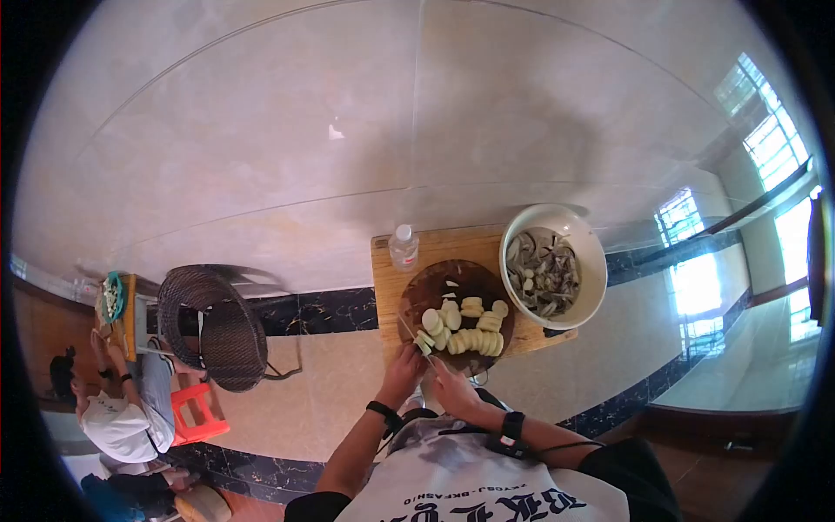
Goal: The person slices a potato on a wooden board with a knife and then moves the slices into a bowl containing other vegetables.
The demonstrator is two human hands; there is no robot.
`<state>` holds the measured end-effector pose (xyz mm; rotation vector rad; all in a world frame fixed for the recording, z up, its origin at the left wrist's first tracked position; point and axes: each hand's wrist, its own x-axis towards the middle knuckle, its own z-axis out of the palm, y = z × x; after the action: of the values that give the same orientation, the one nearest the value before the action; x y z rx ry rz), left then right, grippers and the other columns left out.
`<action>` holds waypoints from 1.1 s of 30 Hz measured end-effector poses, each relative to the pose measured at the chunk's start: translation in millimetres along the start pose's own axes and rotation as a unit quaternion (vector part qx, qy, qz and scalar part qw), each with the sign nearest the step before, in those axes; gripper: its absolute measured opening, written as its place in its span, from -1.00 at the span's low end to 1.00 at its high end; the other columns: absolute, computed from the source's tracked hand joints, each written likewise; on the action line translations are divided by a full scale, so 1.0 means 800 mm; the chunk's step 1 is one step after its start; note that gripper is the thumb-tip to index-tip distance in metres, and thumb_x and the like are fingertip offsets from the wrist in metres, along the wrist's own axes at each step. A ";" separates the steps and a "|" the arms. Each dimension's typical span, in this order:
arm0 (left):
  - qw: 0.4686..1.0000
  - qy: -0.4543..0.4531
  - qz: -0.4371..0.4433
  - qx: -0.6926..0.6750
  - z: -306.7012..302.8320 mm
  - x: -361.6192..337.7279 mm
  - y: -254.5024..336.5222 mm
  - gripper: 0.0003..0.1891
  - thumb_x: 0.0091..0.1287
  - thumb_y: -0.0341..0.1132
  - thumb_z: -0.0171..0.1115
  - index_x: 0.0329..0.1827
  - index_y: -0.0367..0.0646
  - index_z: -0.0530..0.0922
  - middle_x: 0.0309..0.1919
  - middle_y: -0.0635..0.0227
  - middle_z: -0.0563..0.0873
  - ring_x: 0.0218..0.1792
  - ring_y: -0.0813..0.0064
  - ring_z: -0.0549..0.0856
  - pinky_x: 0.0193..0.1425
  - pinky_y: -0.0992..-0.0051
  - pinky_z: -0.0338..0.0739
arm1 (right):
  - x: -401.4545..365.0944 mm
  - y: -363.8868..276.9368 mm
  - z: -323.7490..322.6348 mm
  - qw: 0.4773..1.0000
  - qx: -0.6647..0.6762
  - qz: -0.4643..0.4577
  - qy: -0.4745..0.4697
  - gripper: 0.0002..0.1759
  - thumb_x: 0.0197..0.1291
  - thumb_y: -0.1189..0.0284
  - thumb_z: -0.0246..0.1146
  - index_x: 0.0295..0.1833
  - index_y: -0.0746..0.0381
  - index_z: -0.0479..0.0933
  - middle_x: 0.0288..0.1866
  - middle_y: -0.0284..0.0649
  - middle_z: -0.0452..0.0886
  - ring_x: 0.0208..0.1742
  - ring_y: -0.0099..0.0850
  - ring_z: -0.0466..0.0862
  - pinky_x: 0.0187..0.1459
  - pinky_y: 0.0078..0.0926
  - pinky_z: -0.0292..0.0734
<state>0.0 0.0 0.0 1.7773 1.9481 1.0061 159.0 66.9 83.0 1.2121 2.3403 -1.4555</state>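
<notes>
While right hand (452,390) closes on an apparent knife (408,328), pale slices (474,340) crowd a round board (426,287)

At the board's near-left rim, the left hand (403,374) bends close to the nearest slices, its exact hold impossible to tell. A white bowl (595,283) takes up the right end of the wooden table (383,283); a bottle (404,250) stands far left. Floor (335,374) stretches between the table's left edge and a wicker chair (235,348).

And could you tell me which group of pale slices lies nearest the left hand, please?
The loose group leftmost on the round board; most other slices overlap in rows farther right.
</notes>
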 end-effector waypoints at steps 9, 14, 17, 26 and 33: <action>0.997 -0.010 0.069 0.018 -0.002 0.007 -0.013 -0.75 0.22 -0.48 0.32 -0.05 -0.36 0.64 0.01 0.04 0.64 0.14 0.01 0.61 0.27 0.20 0.57 | -0.004 -0.003 0.000 0.998 0.032 -0.027 0.053 -0.37 0.39 0.44 0.08 0.53 0.35 0.19 -0.19 0.43 0.65 -0.12 0.42 0.65 -0.01 0.30 0.53; 0.996 -0.008 0.083 0.033 0.002 0.011 -0.007 -0.76 0.22 -0.46 0.31 -0.06 -0.35 0.64 0.01 0.05 0.64 0.13 0.02 0.61 0.28 0.19 0.57 | -0.010 0.001 -0.003 0.998 0.034 -0.018 0.053 -0.36 0.38 0.45 0.07 0.54 0.35 0.18 -0.19 0.43 0.65 -0.13 0.42 0.65 0.00 0.32 0.52; 0.995 -0.018 0.087 0.051 0.009 0.009 -0.012 -0.76 0.22 -0.45 0.30 -0.07 -0.34 0.65 0.03 0.04 0.64 0.15 0.02 0.61 0.29 0.20 0.57 | -0.009 0.013 0.008 0.997 0.027 -0.027 0.066 -0.34 0.38 0.44 0.07 0.56 0.34 0.15 -0.25 0.43 0.65 -0.17 0.42 0.66 -0.02 0.33 0.53; 0.996 -0.003 0.077 0.050 0.010 0.010 -0.010 -0.80 0.24 -0.45 0.31 -0.12 -0.34 0.65 0.03 0.05 0.66 0.16 0.02 0.61 0.29 0.19 0.58 | -0.011 0.005 0.002 0.999 0.031 0.008 0.038 -0.31 0.39 0.41 0.08 0.58 0.33 0.12 -0.31 0.43 0.65 -0.22 0.43 0.66 -0.05 0.34 0.54; 0.996 -0.007 0.081 0.029 0.014 0.008 -0.019 -0.73 0.22 -0.46 0.38 -0.02 -0.32 0.67 0.04 0.08 0.69 0.15 0.01 0.64 0.24 0.17 0.61 | 0.002 0.012 0.011 0.996 0.052 -0.024 0.067 -0.32 0.37 0.44 0.10 0.56 0.35 0.15 -0.28 0.42 0.64 -0.18 0.44 0.64 -0.05 0.33 0.51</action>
<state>-5.3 9.6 -16.8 1.9961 1.8670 0.9924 162.1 63.1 70.8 1.3267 2.4233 -1.5750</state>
